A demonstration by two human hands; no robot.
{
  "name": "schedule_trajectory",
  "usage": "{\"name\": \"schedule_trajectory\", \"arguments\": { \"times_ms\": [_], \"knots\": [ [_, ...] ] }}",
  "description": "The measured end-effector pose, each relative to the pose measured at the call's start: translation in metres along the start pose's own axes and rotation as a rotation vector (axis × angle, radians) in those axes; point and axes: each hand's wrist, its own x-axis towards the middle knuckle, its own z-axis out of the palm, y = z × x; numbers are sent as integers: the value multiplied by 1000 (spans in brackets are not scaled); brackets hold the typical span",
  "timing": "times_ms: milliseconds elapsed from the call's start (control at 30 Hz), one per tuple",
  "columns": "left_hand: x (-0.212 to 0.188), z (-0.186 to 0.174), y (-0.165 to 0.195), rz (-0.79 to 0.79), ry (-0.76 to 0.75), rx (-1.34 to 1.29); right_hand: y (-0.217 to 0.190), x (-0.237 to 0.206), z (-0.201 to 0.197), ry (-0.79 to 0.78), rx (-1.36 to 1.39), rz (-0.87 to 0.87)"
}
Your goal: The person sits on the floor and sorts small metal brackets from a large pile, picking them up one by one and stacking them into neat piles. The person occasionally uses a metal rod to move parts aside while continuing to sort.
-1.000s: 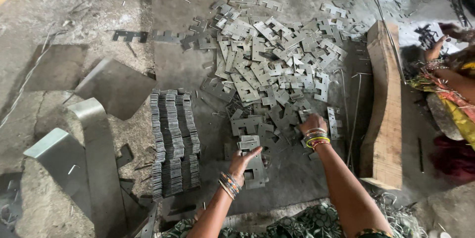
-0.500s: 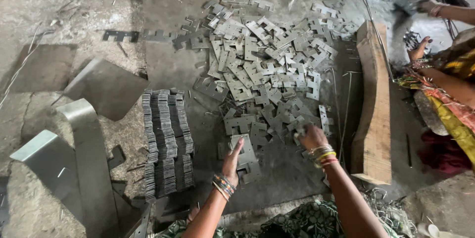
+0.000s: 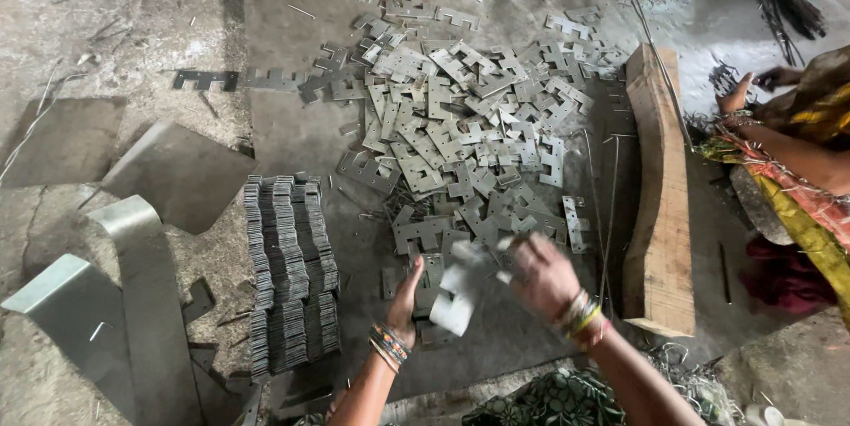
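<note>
Head view: right hand [image 3: 542, 277] fingers clamp a blurred notched metal plate [image 3: 460, 293] just left of them; left hand [image 3: 407, 293] stands edge-on, fingers together, beside it. Best square each plate against that palm before adding to the stack [image 3: 290, 267]

Two sheet offcuts [image 3: 181, 174]; one wooden block [image 3: 660, 205]; stamped plates [image 3: 469, 125] — uncountable

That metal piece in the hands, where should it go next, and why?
Probably onto the small pile under the left hand. The right hand is swinging a flat metal piece toward that upright palm, which seems to square up pieces there, much like the neat stack beside it.
</note>
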Motion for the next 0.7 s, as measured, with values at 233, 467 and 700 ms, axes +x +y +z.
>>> {"name": "schedule_trajectory", "arguments": {
  "times_ms": [233,467,700],
  "knots": [
    [-33,28,13,102,111,316,103,56,8,-204,-9,814],
    [-43,40,27,59,-43,88,104,53,9,-244,-151,788],
    [-37,39,21,204,-6,208,115,34,8,-319,-86,780]
  ]
}}
